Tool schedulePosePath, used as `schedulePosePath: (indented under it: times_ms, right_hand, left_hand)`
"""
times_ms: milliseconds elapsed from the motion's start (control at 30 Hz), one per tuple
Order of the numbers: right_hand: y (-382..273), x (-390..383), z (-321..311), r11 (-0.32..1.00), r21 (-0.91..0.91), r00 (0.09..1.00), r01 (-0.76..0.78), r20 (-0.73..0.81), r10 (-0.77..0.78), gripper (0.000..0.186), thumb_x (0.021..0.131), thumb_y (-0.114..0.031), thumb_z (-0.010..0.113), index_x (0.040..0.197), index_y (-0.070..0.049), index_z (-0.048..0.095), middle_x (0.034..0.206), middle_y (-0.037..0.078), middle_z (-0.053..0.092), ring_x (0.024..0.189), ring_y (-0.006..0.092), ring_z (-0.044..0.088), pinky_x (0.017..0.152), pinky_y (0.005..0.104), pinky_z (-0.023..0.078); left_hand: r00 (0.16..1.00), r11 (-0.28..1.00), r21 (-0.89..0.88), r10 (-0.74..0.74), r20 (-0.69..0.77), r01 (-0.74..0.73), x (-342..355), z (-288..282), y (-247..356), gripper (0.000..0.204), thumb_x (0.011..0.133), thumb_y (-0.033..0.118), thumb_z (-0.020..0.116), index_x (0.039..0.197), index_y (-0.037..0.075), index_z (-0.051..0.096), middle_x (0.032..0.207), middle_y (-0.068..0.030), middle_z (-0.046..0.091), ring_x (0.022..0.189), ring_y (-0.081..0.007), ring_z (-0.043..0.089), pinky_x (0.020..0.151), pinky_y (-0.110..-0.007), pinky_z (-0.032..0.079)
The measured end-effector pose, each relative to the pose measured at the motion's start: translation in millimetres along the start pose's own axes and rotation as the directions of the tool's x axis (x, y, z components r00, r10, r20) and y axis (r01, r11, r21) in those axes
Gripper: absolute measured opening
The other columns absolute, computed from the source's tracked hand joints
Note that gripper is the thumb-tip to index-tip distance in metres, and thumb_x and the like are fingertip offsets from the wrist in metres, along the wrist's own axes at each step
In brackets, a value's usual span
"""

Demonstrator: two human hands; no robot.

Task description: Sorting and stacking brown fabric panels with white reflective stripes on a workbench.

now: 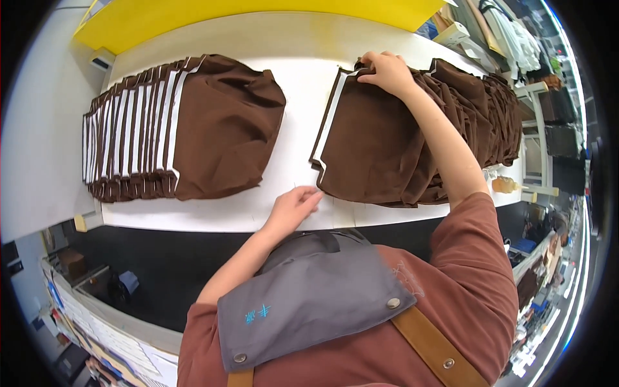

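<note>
On the right of the white table a pile of brown fabric pieces (371,151) lies overlapped, the front piece having a white strip along its notched left edge. My right hand (387,72) grips the top edge of that front piece, fingertips partly hidden behind it. My left hand (298,205) is at the pile's lower left corner, just beside the fabric, holding nothing, with its fingers loosely bent and apart. A second pile of brown pieces (229,129) with repeated white strips fanned along its left side lies on the left of the table.
A yellow board (258,13) runs behind the white table (296,97). At the right are a small bottle with amber contents (506,184), a white frame (535,129) and piled materials (490,32). A gray apron flap (309,297) hangs on my front below the table edge.
</note>
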State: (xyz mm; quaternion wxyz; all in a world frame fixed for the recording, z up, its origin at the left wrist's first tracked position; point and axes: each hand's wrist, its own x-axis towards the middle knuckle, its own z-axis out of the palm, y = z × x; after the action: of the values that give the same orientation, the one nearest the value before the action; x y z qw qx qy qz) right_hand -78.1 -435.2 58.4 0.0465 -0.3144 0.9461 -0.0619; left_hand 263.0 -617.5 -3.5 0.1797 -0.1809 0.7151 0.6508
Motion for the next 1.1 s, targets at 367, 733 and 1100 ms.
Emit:
schedulePosePath:
  times_ms: [367, 733, 1100]
  right_hand:
    - [-5, -79, -91, 0.871, 0.463, 0.986, 0.165, -0.084, -0.142, 0.027, 0.092, -0.021, 0.068, 0.11, -0.004, 0.059, 0.094, 0.01, 0.064, 0.09, 0.0164, 0.058, 0.085, 0.0304, 0.046]
    - [-39, -72, -114, 0.359, 0.914, 0.982, 0.187, -0.182, -0.048, 0.036, 0.087, -0.006, 0.07, 0.122, -0.004, 0.059, 0.112, 0.003, 0.063, 0.103, 0.0126, 0.059, 0.091, 0.025, 0.047]
    - [-131, -17, -136, 0.411, 0.889, 0.96, 0.202, -0.096, -0.264, 0.028, 0.086, -0.005, 0.071, 0.113, -0.005, 0.066, 0.098, 0.0, 0.066, 0.088, 0.0079, 0.06, 0.08, 0.0215, 0.049]
  left_hand:
    - [0.953, 0.902, -0.424, -0.052, -0.299, -0.084, 17, 52, 3, 0.025, 0.094, 0.024, 0.066, 0.101, 0.002, 0.057, 0.077, 0.0012, 0.053, 0.069, -0.0063, 0.047, 0.061, -0.023, 0.041]
    - [0.89, 0.598, -0.693, 0.077, -0.45, -0.403, -76, 3, 50, 0.022, 0.095, 0.01, 0.065, 0.116, 0.004, 0.059, 0.091, 0.0052, 0.059, 0.079, -0.003, 0.054, 0.071, -0.02, 0.047]
    - [0.69, 0.654, -0.473, 0.103, -0.717, -0.59, -133, -50, 52, 0.024, 0.099, 0.009, 0.057, 0.122, 0.005, 0.052, 0.091, -0.0017, 0.064, 0.069, -0.0064, 0.062, 0.054, -0.019, 0.049]
